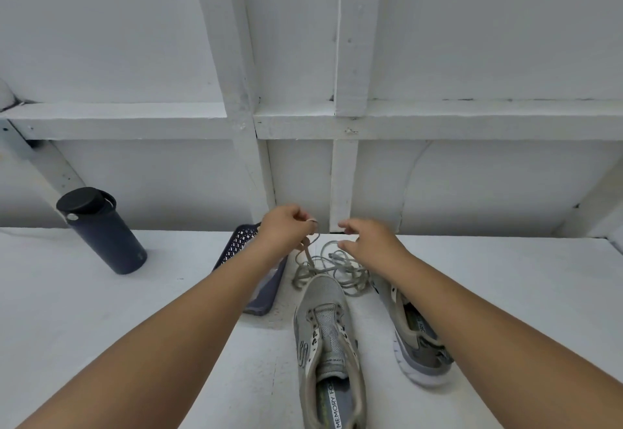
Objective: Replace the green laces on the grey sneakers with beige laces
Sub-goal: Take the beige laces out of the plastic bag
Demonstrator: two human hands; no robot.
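One limp lace [305, 255] is pinched by the left hand [283, 226]; right hand [367, 239] loosely spread, empty; best gripped near its tip.

Right arm [472, 320] hides much of right sneaker [414, 337].

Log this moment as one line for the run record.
left hand: pinches lace from lace pile | right hand: open above pile | near sneaker: unlaced
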